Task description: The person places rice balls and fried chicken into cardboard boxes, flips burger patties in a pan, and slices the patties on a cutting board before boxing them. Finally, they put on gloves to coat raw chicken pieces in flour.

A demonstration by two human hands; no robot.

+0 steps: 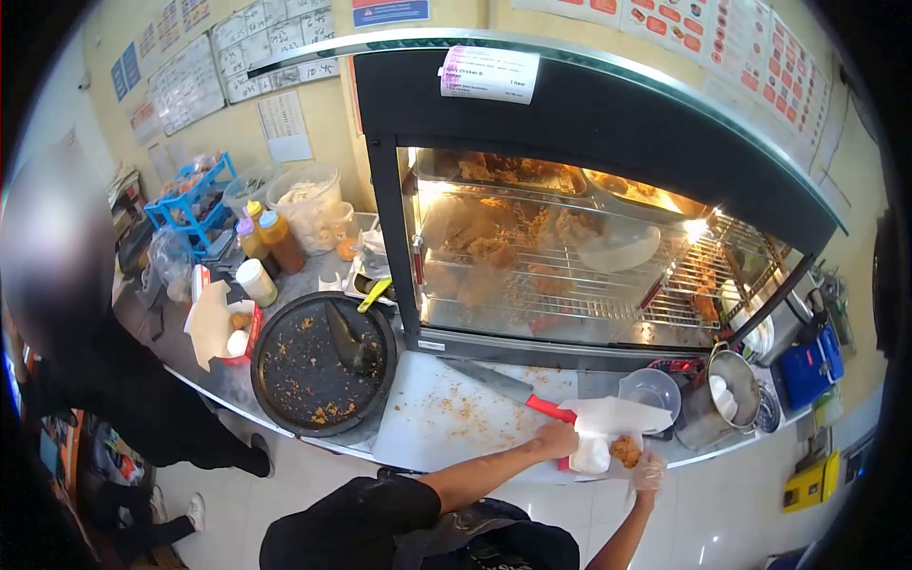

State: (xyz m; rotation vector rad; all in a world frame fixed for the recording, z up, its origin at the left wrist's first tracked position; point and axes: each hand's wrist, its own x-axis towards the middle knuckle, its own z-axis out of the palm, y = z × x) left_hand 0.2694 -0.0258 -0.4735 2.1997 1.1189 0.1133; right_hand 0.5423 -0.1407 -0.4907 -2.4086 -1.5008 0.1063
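Note:
A small takeaway box [631, 414] with its pale lid raised is at the counter's front edge. White rice [591, 457], apparently wrapped, and a piece of fried chicken [625, 451] sit in it side by side. My left hand [555, 441] is closed at the box's left side, next to the red handle of a knife [494, 380]. In a clear plastic glove, my right hand [649, 472] is closed at the box's right side, close to the chicken; its fingertips are partly hidden. The knife lies on a white cutting board [418, 418] scattered with crumbs.
A heated glass cabinet [579, 351] with fried chicken stands behind the board. Left are a round black tray [323, 418] with tongs-like tool, another open box [211, 328] and sauce bottles [282, 242]. Right are a metal pot [736, 385] and clear bowl [652, 389]. A person [133, 389] stands left.

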